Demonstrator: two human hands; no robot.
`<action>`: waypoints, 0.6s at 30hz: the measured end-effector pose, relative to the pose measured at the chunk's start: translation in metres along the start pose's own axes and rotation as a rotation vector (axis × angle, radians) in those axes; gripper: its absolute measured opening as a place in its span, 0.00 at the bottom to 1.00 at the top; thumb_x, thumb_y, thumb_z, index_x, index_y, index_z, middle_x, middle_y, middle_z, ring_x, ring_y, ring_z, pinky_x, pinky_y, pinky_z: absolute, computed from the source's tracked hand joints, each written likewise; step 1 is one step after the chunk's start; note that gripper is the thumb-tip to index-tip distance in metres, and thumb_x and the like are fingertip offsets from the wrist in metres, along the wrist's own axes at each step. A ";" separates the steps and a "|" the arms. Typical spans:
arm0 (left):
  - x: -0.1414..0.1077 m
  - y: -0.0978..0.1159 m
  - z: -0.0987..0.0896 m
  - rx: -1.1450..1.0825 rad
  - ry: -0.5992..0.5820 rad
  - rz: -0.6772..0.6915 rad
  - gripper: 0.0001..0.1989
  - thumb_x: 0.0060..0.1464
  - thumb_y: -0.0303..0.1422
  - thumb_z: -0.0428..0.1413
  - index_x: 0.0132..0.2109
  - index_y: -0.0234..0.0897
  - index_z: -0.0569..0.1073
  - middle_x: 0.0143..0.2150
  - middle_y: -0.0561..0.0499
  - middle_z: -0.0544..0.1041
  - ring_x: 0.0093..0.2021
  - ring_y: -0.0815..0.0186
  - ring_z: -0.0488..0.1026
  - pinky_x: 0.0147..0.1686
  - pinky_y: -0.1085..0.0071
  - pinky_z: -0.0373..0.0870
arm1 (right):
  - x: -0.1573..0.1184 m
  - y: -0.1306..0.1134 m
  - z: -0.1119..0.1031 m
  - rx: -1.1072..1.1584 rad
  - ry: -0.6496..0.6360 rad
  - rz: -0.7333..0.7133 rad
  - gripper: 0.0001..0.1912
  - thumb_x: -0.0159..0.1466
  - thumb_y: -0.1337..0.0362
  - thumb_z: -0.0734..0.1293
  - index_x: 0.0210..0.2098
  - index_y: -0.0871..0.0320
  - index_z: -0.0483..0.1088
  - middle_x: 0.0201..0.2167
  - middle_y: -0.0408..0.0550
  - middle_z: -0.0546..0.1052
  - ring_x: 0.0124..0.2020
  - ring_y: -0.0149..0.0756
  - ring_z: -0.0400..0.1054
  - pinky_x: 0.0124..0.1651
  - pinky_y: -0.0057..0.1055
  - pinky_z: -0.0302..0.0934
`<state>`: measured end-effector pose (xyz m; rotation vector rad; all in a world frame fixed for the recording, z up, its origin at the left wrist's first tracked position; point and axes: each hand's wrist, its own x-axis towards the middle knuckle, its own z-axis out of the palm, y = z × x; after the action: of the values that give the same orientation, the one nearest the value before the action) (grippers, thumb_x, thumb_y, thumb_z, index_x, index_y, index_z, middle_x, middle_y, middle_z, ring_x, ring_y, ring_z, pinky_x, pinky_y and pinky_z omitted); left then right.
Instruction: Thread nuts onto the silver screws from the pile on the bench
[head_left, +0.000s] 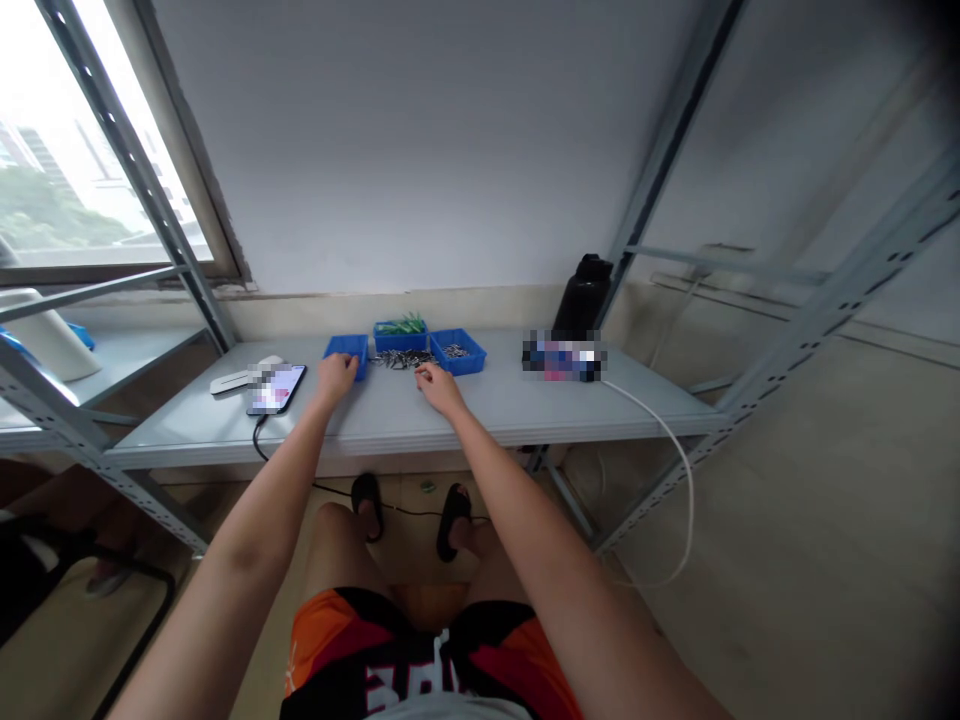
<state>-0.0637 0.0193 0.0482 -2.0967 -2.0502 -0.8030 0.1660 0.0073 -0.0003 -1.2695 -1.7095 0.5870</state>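
Note:
My left hand (337, 376) rests at the front right corner of the left blue tray (343, 345), its fingers curled in. Whatever is in those fingers, if anything, is too small to tell. My right hand (438, 386) is pinched just in front of a loose pile of small dark metal pieces (405, 358); I cannot make out what its fingertips hold. Behind the pile stands a blue tray of green strips or sticks (405, 324). To the right, another blue tray (471, 361) contains small silvery metal parts (455, 351).
A lit phone (279, 388) on a cable lies left, beside a white object (232, 382). At the right a black bottle (583, 296) stands behind a blurred-out device (562, 360) with a white cable (675, 440). Metal rack posts (660, 150) frame the grey shelf (495, 405).

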 end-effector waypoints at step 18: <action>-0.033 0.058 0.010 -0.004 0.042 0.365 0.15 0.61 0.31 0.47 0.47 0.34 0.75 0.50 0.38 0.72 0.54 0.53 0.67 0.56 0.61 0.62 | 0.002 0.004 0.004 -0.031 0.020 -0.044 0.08 0.63 0.66 0.62 0.37 0.55 0.74 0.28 0.45 0.78 0.34 0.36 0.72 0.41 0.30 0.62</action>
<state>-0.0043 -0.0109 0.0422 -2.3328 -1.5739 -0.7816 0.1649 0.0111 -0.0050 -1.2520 -1.7319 0.5223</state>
